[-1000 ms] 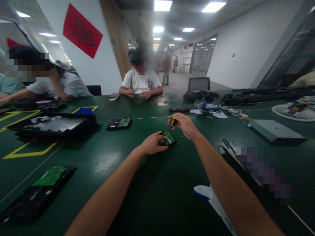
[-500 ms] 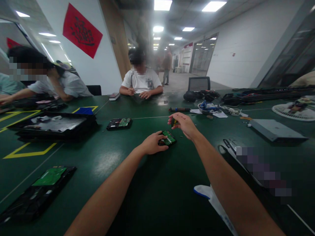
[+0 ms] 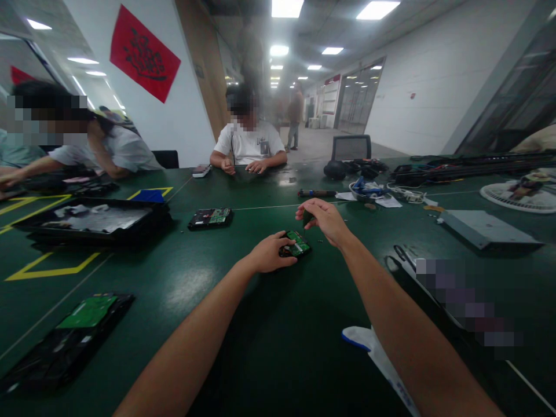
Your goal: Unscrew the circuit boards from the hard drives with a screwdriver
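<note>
A small hard drive point(image 3: 299, 245) with a green circuit board lies flat on the green table in front of me. My left hand point(image 3: 273, 253) grips its left side, thumb at the near edge and fingers over the top. Above the drive's far right corner, my right hand point(image 3: 322, 218) pinches the dark handle of a screwdriver point(image 3: 307, 219). The screwdriver stands upright with its thin shaft pointing down at the board; I cannot tell whether the tip touches a screw. Tiny screws point(image 3: 320, 241) lie just right of the drive.
Another drive point(image 3: 210, 218) sits farther left, and a larger black unit with a green board point(image 3: 69, 341) lies near left. A black tray point(image 3: 95, 223) is at left. To the right are a grey metal box point(image 3: 489, 229), cables point(image 3: 369, 188) and a white-and-blue item point(image 3: 360, 336). A co-worker point(image 3: 249, 142) sits opposite.
The screwdriver handle has turned in my right fingers: its yellow part showed before and now a dark side faces me. My left hand and the drive stay in place.
</note>
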The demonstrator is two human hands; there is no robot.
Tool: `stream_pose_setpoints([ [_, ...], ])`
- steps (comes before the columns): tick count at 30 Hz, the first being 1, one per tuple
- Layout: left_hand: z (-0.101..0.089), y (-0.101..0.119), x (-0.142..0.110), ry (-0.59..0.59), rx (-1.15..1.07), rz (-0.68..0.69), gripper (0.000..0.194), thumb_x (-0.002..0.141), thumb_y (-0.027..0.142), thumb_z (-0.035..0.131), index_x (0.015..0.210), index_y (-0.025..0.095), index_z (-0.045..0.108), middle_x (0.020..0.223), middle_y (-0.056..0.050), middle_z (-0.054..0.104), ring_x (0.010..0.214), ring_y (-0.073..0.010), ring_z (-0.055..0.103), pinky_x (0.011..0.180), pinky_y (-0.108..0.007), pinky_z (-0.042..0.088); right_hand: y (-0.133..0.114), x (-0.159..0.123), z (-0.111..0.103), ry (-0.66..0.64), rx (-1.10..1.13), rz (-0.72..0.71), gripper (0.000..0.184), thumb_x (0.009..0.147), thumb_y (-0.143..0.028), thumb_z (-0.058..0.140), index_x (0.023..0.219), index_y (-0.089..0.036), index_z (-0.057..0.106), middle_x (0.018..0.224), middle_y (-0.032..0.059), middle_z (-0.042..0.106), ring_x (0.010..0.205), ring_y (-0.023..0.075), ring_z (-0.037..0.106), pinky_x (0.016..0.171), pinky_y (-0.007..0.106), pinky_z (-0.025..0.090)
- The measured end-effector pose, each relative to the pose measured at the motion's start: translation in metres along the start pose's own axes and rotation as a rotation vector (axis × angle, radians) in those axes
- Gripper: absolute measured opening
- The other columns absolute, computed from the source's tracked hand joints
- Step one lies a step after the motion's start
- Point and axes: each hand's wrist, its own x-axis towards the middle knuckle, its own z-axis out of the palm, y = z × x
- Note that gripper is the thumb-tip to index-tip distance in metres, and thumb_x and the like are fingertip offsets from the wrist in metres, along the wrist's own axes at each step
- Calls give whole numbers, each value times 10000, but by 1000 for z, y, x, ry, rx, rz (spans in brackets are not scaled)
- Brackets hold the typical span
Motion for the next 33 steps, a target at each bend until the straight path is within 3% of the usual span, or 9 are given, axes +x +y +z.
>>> stream_pose_setpoints([
  [6, -1, 1, 0, -6, 1, -7, 696, 845, 619, 712, 1423, 235, 650, 1670, -155, 383, 1484, -376, 453, 1196, -473, 391, -2, -1, -4, -21, 30, 21, 263, 914, -374, 597, 1038, -205, 756, 907, 73, 729, 878, 203, 682, 622, 281, 581],
  [11, 1, 0, 1, 3, 5, -12, 702, 847, 625, 708, 1421, 224, 650, 1667, -171, 381, 1488, -380, 447, 1200, -482, 383, -3, 0, -3, 17, -100, -31, 196, 859, -388, 691, 901, -210, 762, 875, 51, 712, 777, 167, 632, 538, 231, 528],
  [14, 0, 1, 1, -3, 3, -17, 701, 844, 629, 709, 1420, 233, 651, 1674, -158, 374, 1490, -384, 442, 1203, -488, 379, -2, 0, 0, 10, -64, -34, 193, 855, -395, 702, 870, -205, 733, 879, 57, 731, 802, 177, 662, 518, 219, 510],
  [22, -2, 3, -1, -8, -6, -18, 695, 850, 624, 703, 1427, 241, 643, 1678, -155, 369, 1486, -386, 445, 1190, -500, 391, -2, -2, 0, -42, 126, 30, 252, 899, -413, 662, 998, -197, 745, 963, 79, 734, 933, 213, 693, 712, 338, 635],
  [28, -2, 2, 0, -3, -3, -9, 692, 844, 621, 711, 1420, 243, 648, 1665, -145, 394, 1494, -373, 440, 1196, -475, 389, -3, -2, -1, 1, -42, -15, 206, 831, -401, 748, 921, -217, 733, 911, 41, 717, 834, 176, 650, 589, 254, 580],
  [33, -2, 3, 0, -1, -8, -17, 689, 842, 624, 712, 1415, 245, 652, 1670, -139, 389, 1491, -379, 442, 1200, -477, 384, -1, -2, 2, -1, 37, 2, 248, 828, -412, 768, 899, -213, 640, 935, 56, 746, 864, 188, 699, 588, 248, 572],
])
